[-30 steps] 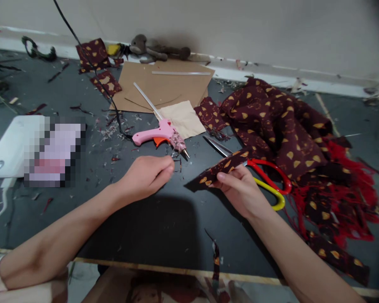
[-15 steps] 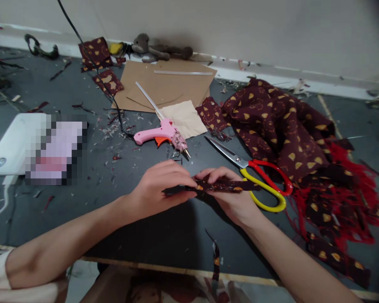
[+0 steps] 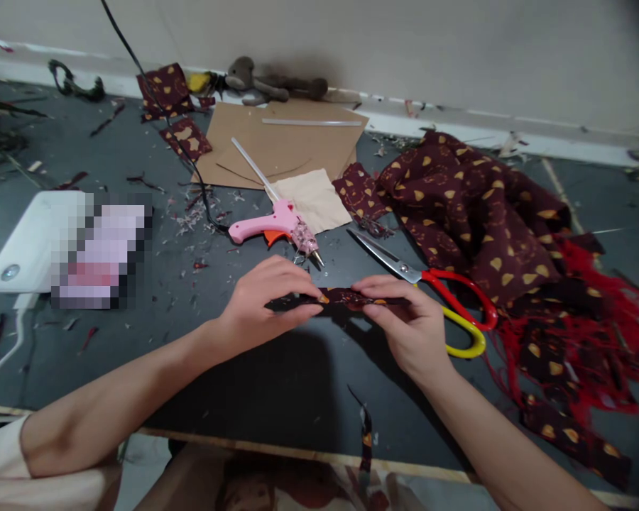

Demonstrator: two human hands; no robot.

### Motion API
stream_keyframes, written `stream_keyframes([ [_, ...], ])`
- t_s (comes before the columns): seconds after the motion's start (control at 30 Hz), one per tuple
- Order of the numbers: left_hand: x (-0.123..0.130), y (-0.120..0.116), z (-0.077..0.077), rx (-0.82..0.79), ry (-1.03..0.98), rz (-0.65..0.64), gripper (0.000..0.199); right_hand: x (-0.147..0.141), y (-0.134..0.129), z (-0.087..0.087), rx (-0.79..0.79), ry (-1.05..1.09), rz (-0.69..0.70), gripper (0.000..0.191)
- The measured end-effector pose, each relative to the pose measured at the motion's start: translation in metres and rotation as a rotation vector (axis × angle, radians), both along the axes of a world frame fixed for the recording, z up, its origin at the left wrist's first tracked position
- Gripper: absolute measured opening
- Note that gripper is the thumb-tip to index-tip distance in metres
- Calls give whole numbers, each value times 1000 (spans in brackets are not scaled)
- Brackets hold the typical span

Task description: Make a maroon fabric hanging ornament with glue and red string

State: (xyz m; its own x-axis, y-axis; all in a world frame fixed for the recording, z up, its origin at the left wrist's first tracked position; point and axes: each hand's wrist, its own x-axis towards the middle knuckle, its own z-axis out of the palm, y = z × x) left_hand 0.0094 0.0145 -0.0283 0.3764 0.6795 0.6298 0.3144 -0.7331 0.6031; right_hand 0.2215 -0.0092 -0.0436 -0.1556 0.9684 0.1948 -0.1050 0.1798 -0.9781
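Note:
A narrow strip of dark maroon fabric with yellow marks (image 3: 343, 298) is stretched between both hands above the grey table. My left hand (image 3: 274, 294) pinches its left part between thumb and fingers. My right hand (image 3: 407, 316) grips the right part, thumb below and fingers on top. Just beyond the hands lies a pink glue gun (image 3: 282, 223) with a clear stick in its back. Scissors with red and yellow handles (image 3: 461, 291) lie open-bladed or closed, I cannot tell, behind my right hand, which partly hides the yellow handle.
Crumpled maroon cloth (image 3: 468, 206) with red fringe fills the right side. Brown cardboard (image 3: 245, 142) and a cream fabric piece (image 3: 319, 199) lie at the back. A white power bank (image 3: 26, 241) and a phone (image 3: 106, 248) are at left. A loose strip (image 3: 366, 433) hangs over the front edge.
My right hand has turned and closed over the strip's right part, where before it lay beneath and behind it. My left hand has shifted slightly left and up. The view has moved a little.

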Motion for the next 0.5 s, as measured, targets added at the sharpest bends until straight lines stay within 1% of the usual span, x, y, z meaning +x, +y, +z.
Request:
stream_keyframes([
  [0.13,3,-3,-2,-219,-112,-35,5,-1,-2,-1,-39,37,18,22],
  [0.2,4,-5,-2,-299,-142,-55,4,-1,-3,-1,-56,50,31,21],
  [0.37,2,-7,-2,-404,-157,-38,5,-3,-5,-1,-96,67,31,19],
  [0.5,-3,-6,0,-449,-161,-111,20,-4,-5,0,-166,121,1,15],
])
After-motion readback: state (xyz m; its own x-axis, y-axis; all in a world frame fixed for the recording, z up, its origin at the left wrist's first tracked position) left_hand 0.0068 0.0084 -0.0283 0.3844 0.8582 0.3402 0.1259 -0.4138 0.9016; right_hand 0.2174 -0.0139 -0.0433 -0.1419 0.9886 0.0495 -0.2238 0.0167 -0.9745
